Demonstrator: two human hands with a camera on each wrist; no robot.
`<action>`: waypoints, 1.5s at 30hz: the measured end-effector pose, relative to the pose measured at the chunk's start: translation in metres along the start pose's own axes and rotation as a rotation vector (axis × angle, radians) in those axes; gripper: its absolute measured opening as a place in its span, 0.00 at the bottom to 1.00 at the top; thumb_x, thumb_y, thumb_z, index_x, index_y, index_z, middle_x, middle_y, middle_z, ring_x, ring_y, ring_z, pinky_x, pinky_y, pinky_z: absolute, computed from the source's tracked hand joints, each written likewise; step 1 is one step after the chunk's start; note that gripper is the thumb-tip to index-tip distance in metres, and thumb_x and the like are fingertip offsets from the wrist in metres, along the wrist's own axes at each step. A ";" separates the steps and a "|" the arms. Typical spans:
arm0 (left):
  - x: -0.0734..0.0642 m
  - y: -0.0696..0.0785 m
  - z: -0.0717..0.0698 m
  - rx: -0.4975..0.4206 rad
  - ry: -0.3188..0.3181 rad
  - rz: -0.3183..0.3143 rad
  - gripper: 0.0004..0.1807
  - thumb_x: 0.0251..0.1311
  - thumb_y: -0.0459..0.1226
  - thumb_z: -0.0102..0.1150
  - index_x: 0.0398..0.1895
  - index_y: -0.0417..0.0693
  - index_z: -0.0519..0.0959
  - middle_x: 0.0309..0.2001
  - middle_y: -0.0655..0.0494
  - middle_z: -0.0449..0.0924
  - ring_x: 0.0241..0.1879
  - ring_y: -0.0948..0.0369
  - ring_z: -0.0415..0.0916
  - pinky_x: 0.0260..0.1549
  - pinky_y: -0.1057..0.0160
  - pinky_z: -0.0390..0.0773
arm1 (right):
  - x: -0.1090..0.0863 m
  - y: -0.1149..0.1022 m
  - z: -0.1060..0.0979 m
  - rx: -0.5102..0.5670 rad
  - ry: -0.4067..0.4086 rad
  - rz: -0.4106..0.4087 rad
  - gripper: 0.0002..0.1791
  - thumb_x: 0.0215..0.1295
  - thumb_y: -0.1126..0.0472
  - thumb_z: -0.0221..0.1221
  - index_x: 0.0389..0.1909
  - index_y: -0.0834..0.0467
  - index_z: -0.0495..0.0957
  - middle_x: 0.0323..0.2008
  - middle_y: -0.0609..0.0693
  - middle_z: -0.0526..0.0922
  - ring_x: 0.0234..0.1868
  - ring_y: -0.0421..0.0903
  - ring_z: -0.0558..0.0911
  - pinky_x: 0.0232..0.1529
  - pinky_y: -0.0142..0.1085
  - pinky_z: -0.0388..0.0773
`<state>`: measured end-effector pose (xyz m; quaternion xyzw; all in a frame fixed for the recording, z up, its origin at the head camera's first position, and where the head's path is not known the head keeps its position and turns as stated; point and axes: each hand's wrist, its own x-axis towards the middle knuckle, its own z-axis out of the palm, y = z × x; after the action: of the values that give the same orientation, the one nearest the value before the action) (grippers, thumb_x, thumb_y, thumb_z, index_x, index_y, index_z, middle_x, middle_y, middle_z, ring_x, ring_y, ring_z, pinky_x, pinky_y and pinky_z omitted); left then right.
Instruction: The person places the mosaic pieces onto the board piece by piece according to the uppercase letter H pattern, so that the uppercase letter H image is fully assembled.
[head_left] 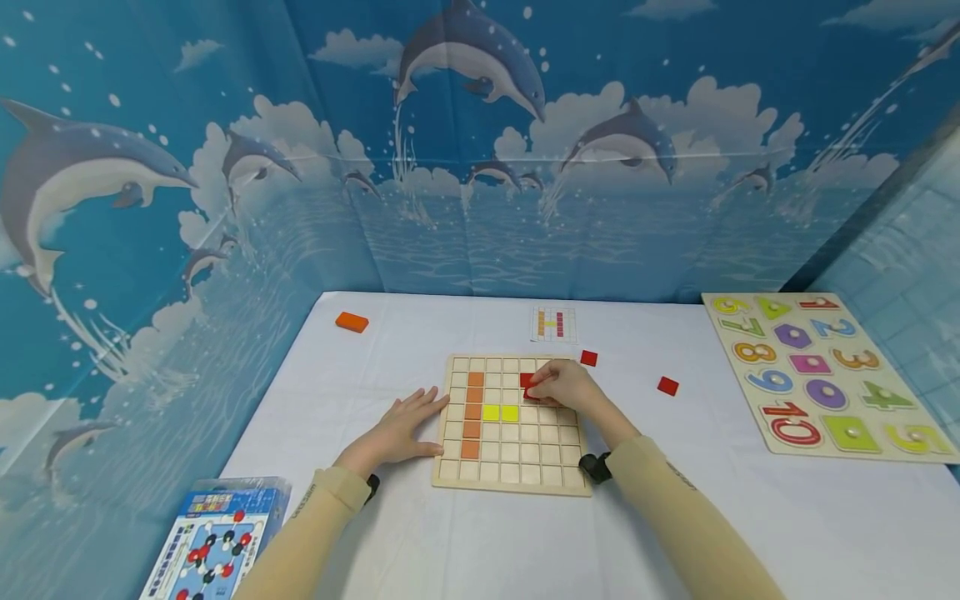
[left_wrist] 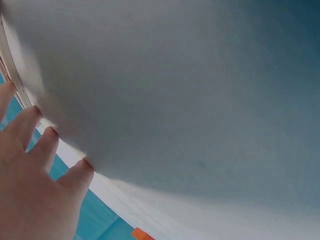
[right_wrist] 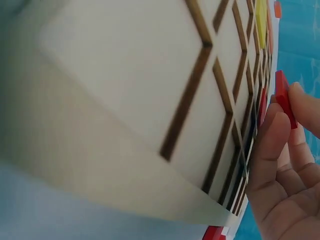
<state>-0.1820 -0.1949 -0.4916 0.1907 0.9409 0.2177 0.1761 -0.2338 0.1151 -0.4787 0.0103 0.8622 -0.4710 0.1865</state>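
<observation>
A wooden grid board [head_left: 510,452] lies on the white table. Its left part carries a column of several orange tiles [head_left: 473,412], with two yellow tiles [head_left: 500,412] beside them. My right hand [head_left: 566,387] is over the upper right of the grid, pinching a red square tile [right_wrist: 284,97] between thumb and finger. Just above that tile in the head view, another red tile [head_left: 527,379] sits in a cell. My left hand [head_left: 401,429] rests with fingers spread at the board's left edge, fingertips right at the rim and holding nothing.
Behind the board lies a small pattern card [head_left: 553,323]. Two loose red tiles [head_left: 588,358] are to the right, and an orange block [head_left: 352,322] is back left. A number puzzle board [head_left: 817,364] occupies the right side; a boxed set [head_left: 217,542] stands front left.
</observation>
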 end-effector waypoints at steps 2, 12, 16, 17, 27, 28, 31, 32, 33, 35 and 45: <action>0.000 0.000 0.000 -0.004 -0.001 0.000 0.46 0.57 0.48 0.69 0.77 0.54 0.58 0.79 0.47 0.49 0.79 0.47 0.42 0.75 0.38 0.42 | 0.001 0.000 0.002 -0.017 -0.004 0.003 0.10 0.60 0.59 0.67 0.40 0.60 0.81 0.35 0.52 0.85 0.29 0.42 0.82 0.34 0.31 0.81; -0.001 0.001 0.000 0.005 0.000 -0.008 0.46 0.56 0.48 0.69 0.77 0.54 0.58 0.79 0.47 0.49 0.78 0.47 0.43 0.75 0.38 0.43 | 0.001 -0.003 0.005 -0.092 0.002 -0.029 0.06 0.60 0.61 0.68 0.34 0.59 0.82 0.32 0.51 0.83 0.26 0.41 0.80 0.31 0.30 0.80; -0.002 0.002 -0.001 -0.001 0.001 -0.008 0.46 0.56 0.48 0.69 0.77 0.53 0.59 0.78 0.47 0.49 0.78 0.46 0.43 0.75 0.38 0.43 | 0.002 -0.006 0.007 -0.128 0.012 -0.043 0.06 0.60 0.61 0.68 0.34 0.58 0.83 0.31 0.51 0.83 0.26 0.41 0.80 0.30 0.30 0.80; -0.002 0.002 -0.001 -0.002 0.001 -0.010 0.46 0.56 0.48 0.69 0.77 0.53 0.59 0.79 0.47 0.49 0.78 0.46 0.43 0.75 0.38 0.43 | 0.002 -0.007 0.008 -0.141 0.019 -0.047 0.05 0.59 0.61 0.68 0.33 0.58 0.83 0.31 0.51 0.83 0.26 0.41 0.80 0.29 0.30 0.79; -0.001 0.000 -0.001 -0.008 0.000 0.000 0.46 0.56 0.49 0.69 0.77 0.53 0.58 0.79 0.46 0.49 0.78 0.45 0.42 0.75 0.38 0.42 | 0.003 -0.013 0.015 -0.291 0.076 -0.092 0.06 0.58 0.62 0.68 0.28 0.58 0.81 0.30 0.51 0.80 0.31 0.46 0.74 0.28 0.31 0.70; -0.001 0.000 -0.001 -0.007 -0.001 0.000 0.46 0.57 0.49 0.69 0.77 0.53 0.58 0.79 0.46 0.49 0.78 0.45 0.42 0.75 0.38 0.42 | 0.003 -0.013 0.015 -0.292 0.077 -0.094 0.06 0.58 0.63 0.68 0.28 0.58 0.80 0.30 0.51 0.80 0.31 0.46 0.74 0.28 0.31 0.70; 0.000 0.000 -0.001 -0.003 -0.005 -0.001 0.46 0.57 0.49 0.68 0.77 0.53 0.58 0.79 0.47 0.48 0.79 0.46 0.42 0.75 0.38 0.42 | 0.002 -0.012 0.014 -0.274 0.074 -0.088 0.05 0.59 0.63 0.67 0.29 0.58 0.80 0.29 0.51 0.80 0.30 0.45 0.75 0.28 0.31 0.70; 0.000 0.000 -0.001 -0.004 -0.006 0.001 0.46 0.57 0.49 0.68 0.77 0.53 0.58 0.79 0.47 0.48 0.79 0.46 0.42 0.75 0.38 0.42 | 0.002 -0.012 0.014 -0.258 0.070 -0.082 0.05 0.59 0.63 0.67 0.30 0.58 0.80 0.29 0.51 0.80 0.30 0.45 0.75 0.28 0.31 0.71; 0.000 0.000 -0.001 -0.003 -0.008 0.001 0.46 0.57 0.49 0.68 0.77 0.53 0.58 0.79 0.47 0.48 0.79 0.46 0.41 0.75 0.38 0.42 | 0.001 -0.011 0.012 -0.243 0.067 -0.078 0.05 0.60 0.62 0.67 0.31 0.58 0.81 0.29 0.51 0.80 0.29 0.45 0.76 0.29 0.31 0.71; 0.000 0.001 -0.002 -0.003 -0.009 0.004 0.46 0.57 0.49 0.68 0.77 0.54 0.58 0.79 0.47 0.48 0.79 0.46 0.41 0.75 0.38 0.42 | 0.000 -0.009 0.008 -0.206 0.057 -0.072 0.05 0.61 0.62 0.66 0.34 0.59 0.81 0.30 0.51 0.81 0.29 0.45 0.77 0.30 0.31 0.73; 0.000 0.000 -0.002 0.005 -0.009 0.006 0.46 0.57 0.49 0.68 0.77 0.54 0.58 0.79 0.47 0.48 0.78 0.45 0.42 0.75 0.37 0.42 | -0.002 0.006 -0.030 -0.122 0.065 -0.065 0.14 0.64 0.59 0.63 0.47 0.61 0.80 0.42 0.57 0.82 0.35 0.47 0.79 0.35 0.34 0.78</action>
<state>-0.1826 -0.1955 -0.4903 0.1951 0.9401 0.2148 0.1790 -0.2399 0.1438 -0.4684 -0.0141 0.8948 -0.4226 0.1434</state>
